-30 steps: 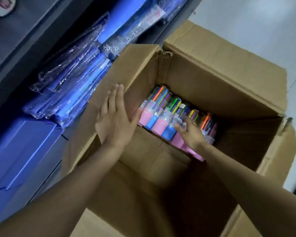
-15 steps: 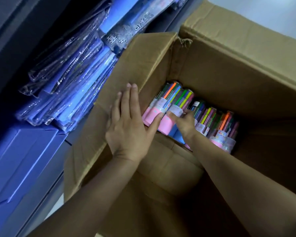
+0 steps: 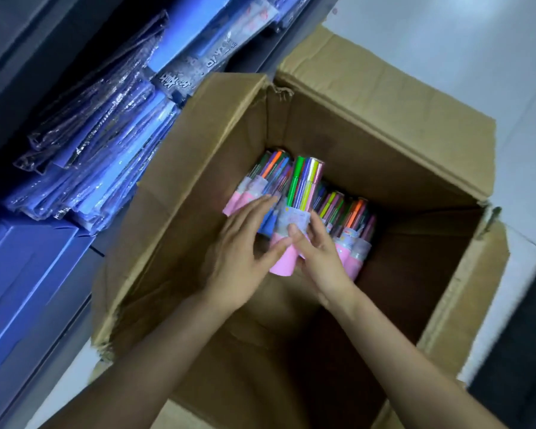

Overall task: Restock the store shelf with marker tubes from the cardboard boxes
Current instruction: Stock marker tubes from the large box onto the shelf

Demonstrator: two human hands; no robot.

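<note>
Tube in hand: your right hand (image 3: 319, 261) and left hand (image 3: 242, 258) meet on one marker tube (image 3: 294, 218), raised a little above the row at the far left of the cardboard box (image 3: 384, 134).
Right grip: thumb and fingers curled round the tube's pink base.
Left grip: fingers nearly straight, thumb touching the pink base; it steadies more than it clasps.
Other tubes: the rest of the marker tubes (image 3: 353, 224) lie packed side by side, touching.
Handling: probably light and stiff; the clear upper wall looks smooth, so likely slippery.
Where to hold: take the pink base or the label band, not the clear top.
Shelf: the store shelf (image 3: 84, 134) stands at the left, stacked with blue wrapped packs.
</note>
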